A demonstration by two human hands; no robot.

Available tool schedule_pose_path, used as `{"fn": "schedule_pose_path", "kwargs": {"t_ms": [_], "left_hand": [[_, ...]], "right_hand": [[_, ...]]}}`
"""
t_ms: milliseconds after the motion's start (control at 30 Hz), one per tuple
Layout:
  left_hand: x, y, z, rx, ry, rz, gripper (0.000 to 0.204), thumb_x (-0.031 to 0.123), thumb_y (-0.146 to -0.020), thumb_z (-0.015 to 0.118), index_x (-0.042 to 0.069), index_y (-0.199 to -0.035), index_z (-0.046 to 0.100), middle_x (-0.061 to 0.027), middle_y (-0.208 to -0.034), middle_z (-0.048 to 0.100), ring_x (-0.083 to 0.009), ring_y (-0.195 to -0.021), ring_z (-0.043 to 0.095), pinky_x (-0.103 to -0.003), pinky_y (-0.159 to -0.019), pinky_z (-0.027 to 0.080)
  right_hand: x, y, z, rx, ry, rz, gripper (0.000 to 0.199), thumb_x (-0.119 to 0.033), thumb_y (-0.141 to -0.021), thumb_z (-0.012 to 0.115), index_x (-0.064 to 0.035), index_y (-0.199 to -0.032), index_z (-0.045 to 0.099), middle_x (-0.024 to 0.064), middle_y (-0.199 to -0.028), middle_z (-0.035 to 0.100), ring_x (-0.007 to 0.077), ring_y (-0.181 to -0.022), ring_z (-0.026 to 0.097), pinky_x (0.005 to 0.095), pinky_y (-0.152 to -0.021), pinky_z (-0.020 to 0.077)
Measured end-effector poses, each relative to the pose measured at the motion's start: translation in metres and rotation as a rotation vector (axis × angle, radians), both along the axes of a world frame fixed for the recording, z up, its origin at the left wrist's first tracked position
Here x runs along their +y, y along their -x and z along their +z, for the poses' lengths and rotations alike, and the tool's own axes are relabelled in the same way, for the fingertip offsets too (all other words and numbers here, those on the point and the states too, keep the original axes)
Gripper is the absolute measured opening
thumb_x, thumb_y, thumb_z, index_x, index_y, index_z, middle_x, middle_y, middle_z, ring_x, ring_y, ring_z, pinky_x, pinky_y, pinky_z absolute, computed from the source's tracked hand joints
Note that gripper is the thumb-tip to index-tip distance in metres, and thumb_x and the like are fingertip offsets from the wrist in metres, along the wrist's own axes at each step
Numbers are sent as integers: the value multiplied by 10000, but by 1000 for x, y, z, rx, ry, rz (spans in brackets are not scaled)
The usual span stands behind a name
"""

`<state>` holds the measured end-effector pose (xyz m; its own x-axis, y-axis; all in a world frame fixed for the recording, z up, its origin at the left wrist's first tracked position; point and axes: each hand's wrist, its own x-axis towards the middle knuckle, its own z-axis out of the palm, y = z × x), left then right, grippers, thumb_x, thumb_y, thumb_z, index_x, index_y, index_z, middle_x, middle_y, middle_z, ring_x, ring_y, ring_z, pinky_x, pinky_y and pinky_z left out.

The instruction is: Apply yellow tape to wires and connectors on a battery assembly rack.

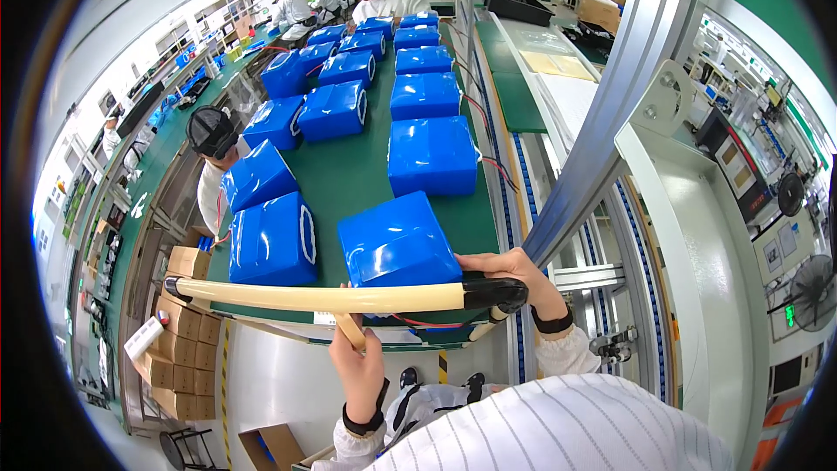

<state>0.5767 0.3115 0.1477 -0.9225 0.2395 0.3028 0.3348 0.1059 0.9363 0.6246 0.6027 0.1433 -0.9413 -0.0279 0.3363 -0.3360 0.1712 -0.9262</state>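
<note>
A blue shrink-wrapped battery pack [397, 240] lies at the near end of the green table, slightly turned. My right hand [506, 272] reaches over the near rail, its fingers stretched out against the pack's right near corner; the black rail joint hides part of that hand. Below the rail, my left hand [356, 371] is closed around a tan curved band [350, 331], possibly the edge of a tape roll. The tips of its fingers are partly hidden behind the rail.
Several more blue packs [433, 155] stand in rows on the green table [349, 176], some with red leads. A beige rail [331, 298] crosses the near end. A metal post [602, 105] rises at right. Cartons [179, 331] are stacked at left; co-workers sit left and far.
</note>
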Motion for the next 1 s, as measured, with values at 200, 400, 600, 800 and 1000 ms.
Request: {"fn": "schedule_pose_path", "kwargs": {"t_ms": [200,400,600,800,1000], "left_hand": [[-11,14,8,-94,-32,29,518,-124,-906,452,-73,-1421,438,-187,-1438,521,-186,-1242,553,-296,-1041,416],[-29,-14,-1,-13,-337,42,451,-87,-946,484,-54,-1394,451,-194,-1290,610,-227,-1175,603,-328,-1004,465],[-58,-61,0,-494,-151,-314,110,-53,-926,617,-58,-1034,597,-124,-941,690,-198,-854,697,-313,-777,560],[-51,-81,-24,-495,-63,-394,97,-19,-907,663,-37,-983,605,-87,-950,675,-150,-875,636,-284,-779,520],[-63,-66,-34,-422,209,-664,232,-69,-810,637,9,-1028,637,-95,-1010,682,-263,-921,663,-339,-843,526]], "right_hand": [[0,-13,14,-41,93,-47,385,42,-896,490,28,-1243,657,165,-1241,681,220,-1138,646,283,-992,466],[-65,-63,-10,712,270,-1213,110,50,-855,509,6,-949,545,133,-913,533,232,-920,577,355,-878,478],[-136,-81,-21,355,-92,-191,306,-91,-822,757,-17,-1091,632,125,-1053,672,273,-918,661,363,-785,528],[-157,-67,-28,-149,91,28,447,-230,-848,776,-45,-1219,607,123,-1170,645,273,-1061,611,358,-923,478],[-175,-78,-29,-67,-13,-14,473,-166,-827,785,-24,-1230,582,127,-1131,612,283,-1043,586,360,-912,465]]}}
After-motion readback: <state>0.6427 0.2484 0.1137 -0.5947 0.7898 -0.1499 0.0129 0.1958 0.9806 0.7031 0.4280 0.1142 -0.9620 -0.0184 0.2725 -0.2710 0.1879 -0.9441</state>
